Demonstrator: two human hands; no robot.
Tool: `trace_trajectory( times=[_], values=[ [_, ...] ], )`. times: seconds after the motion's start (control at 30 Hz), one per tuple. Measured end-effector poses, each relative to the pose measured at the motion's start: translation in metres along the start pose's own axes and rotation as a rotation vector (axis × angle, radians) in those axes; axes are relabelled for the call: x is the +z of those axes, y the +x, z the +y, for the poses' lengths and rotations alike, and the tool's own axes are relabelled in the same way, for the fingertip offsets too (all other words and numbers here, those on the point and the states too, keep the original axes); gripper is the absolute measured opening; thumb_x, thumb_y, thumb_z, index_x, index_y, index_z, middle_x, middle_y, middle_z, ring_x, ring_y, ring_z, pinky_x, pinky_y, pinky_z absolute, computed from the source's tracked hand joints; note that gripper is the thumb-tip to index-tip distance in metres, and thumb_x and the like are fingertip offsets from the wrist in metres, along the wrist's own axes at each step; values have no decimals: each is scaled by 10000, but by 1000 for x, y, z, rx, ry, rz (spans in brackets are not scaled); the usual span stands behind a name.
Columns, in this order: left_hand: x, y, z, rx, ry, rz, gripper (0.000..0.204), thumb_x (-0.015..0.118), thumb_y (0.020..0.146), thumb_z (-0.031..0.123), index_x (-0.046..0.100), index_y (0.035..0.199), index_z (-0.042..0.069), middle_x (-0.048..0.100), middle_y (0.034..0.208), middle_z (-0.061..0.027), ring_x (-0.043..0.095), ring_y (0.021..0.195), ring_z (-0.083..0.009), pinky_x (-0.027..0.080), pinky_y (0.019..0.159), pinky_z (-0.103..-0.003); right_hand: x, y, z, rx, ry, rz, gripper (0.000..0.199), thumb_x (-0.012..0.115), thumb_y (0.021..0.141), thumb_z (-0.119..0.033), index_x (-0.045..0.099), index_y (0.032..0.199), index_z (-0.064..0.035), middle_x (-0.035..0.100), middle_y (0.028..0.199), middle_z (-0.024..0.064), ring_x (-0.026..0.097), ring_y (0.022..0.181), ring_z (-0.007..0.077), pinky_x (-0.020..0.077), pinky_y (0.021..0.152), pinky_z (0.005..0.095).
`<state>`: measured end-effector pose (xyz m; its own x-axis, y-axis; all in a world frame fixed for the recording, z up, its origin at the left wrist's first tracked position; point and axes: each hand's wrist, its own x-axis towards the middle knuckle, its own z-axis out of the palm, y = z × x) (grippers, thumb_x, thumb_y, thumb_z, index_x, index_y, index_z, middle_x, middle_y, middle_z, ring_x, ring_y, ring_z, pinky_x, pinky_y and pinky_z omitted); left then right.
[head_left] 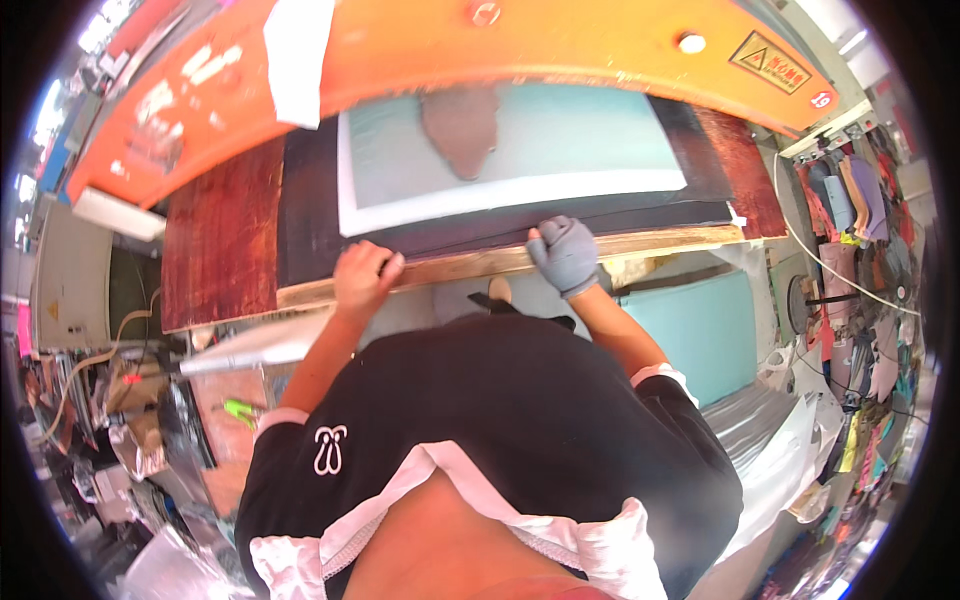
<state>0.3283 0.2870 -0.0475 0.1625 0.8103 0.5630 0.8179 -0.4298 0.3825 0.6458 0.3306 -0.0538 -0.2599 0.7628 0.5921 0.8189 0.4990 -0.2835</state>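
A black board with a wooden front edge lies before me. My bare left hand is closed over the left part of this edge, its fingers curled. Farther right, my right hand, in a grey glove, is closed at the same edge with its knuckles up; its fingertips are hidden. On the board lies a pale blue-green sheet with a white border. A brown piece with a rounded point rests on the sheet, partly under the machine's orange beam. Neither hand touches the sheet.
The orange beam spans the far side, with a white cloth or paper hanging from it. Reddish-brown wood flanks the board. A light-blue stack stands below at right. Green-handled tool lies low at left. Coloured scraps hang far right.
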Motion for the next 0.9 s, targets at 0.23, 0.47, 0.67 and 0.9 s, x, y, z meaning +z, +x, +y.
trace_trajectory(
  times=[0.23, 0.47, 0.67, 0.9],
  values=[
    [68, 100, -44, -172, 153, 57, 260, 671, 774, 237, 520, 642, 71, 497, 723, -97, 507, 722, -307, 413, 641, -423, -30, 161, 160, 149, 296, 497, 167, 500, 905, -165, 548, 856, -12, 548, 728, 132, 522, 698, 253, 431, 672, 357],
    [101, 158, -92, -145, 323, 155, 238, 631, 752, 162, 471, 598, 75, 479, 700, -103, 503, 701, -319, 418, 601, -434, -49, 237, 274, 326, 589, 540, 235, 431, 917, -192, 526, 857, 15, 484, 715, 66, 435, 668, 169, 387, 633, 323],
    [96, 158, -100, -143, 356, 153, 184, 585, 743, 145, 472, 617, 73, 477, 705, -110, 503, 695, -326, 425, 588, -434, 36, 165, 185, 15, 184, -63, 243, 595, 812, -306, 605, 730, -77, 593, 727, 148, 581, 699, 344, 472, 644, 443],
    [97, 152, -104, -162, 346, 115, 180, 587, 738, 155, 478, 624, 66, 486, 715, -122, 519, 716, -338, 440, 616, -440, 69, 155, 175, -96, 54, -204, 276, 585, 785, -333, 605, 647, -95, 564, 679, 140, 549, 631, 341, 444, 592, 453]
  ],
)
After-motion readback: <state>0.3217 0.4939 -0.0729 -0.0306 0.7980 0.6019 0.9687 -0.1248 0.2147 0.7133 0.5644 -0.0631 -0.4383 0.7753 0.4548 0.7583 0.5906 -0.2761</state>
